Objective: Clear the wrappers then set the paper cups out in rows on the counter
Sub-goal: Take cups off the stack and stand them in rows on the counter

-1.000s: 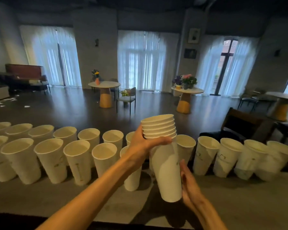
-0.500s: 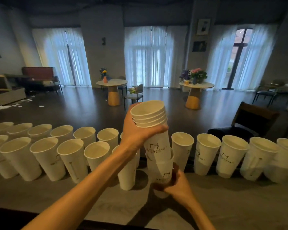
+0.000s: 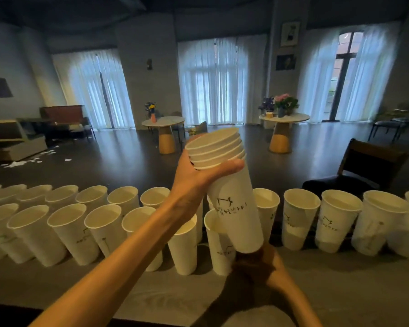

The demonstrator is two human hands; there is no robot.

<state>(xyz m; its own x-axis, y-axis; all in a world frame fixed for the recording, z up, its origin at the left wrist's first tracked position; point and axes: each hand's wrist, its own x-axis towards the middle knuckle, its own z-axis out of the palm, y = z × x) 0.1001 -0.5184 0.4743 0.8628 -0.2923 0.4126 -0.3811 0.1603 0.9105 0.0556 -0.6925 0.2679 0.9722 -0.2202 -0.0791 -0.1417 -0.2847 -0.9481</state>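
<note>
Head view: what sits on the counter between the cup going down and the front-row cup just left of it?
Nothing: in the head view, bare counter separates the newly placed cup from its left neighbour.

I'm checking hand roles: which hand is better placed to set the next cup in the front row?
The right hand, probably: it sits low at the stack's base, just above the counter. The left hand grips the stack near its rims.

A café hall: round tables (image 3: 163, 120) (flowers on top), chairs (image 3: 373, 161), counter (image 3: 340, 291).
</note>
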